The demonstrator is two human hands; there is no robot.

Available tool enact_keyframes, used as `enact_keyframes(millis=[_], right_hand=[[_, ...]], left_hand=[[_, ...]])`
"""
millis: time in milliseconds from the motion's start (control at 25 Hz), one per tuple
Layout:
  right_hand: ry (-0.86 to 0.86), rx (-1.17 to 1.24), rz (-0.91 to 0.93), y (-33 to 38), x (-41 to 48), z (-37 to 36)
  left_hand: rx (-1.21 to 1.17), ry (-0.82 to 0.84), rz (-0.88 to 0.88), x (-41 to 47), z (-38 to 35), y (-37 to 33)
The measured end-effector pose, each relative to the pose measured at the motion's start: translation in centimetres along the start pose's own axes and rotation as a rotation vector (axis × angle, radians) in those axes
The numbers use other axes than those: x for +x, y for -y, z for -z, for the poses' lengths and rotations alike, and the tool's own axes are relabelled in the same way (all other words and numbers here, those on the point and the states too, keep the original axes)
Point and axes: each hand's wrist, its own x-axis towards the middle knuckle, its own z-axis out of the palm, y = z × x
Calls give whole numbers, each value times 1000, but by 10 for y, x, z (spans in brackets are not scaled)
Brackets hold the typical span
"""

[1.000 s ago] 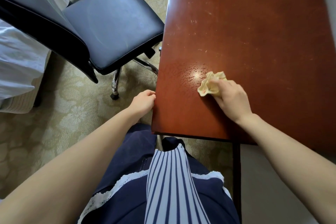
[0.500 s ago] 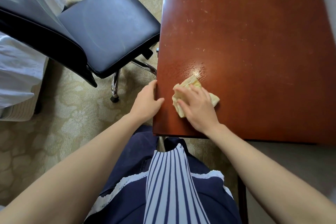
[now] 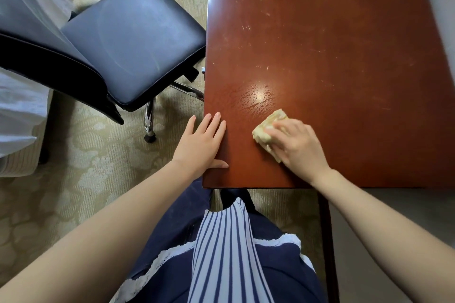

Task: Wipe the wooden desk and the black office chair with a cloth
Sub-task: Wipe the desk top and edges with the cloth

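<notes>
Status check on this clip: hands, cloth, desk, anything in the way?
Right hand pressing cloth on desk, near corner. Left hand flat on desk edge. Chair beside desk, untouched.

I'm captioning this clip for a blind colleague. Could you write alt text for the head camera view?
A person's right hand presses a yellow cloth onto the near end of a reddish wooden desk, while the left hand rests flat on the desk's left edge. A black office chair stands on patterned carpet to the left.
</notes>
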Motion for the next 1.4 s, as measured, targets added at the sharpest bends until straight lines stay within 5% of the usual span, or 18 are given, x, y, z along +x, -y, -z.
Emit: enact_keyframes(millis=[240,320,560,800,1040,1280,1400], right_hand=[[-78,28,-569,-10,59,-7],[-96,47,-628,9,67,-14],[-69,109,-284,70,25,-18],[-103,112,-89,41,-50,-9],[-218,-47,-475,-54,-86,19],[-327,-12,-1066,-110,-46,28],[-309,-20,-1062,-88,-17,17]], left_hand=[[10,8,-5,0,4,0],[2,3,-6,-1,4,1],[-13,-14,-5,-4,6,5],[40,-83,-45,9,26,3],[13,-87,-165,31,42,-39],[43,-56,-189,65,57,-74],[59,-15,-175,84,63,-83]])
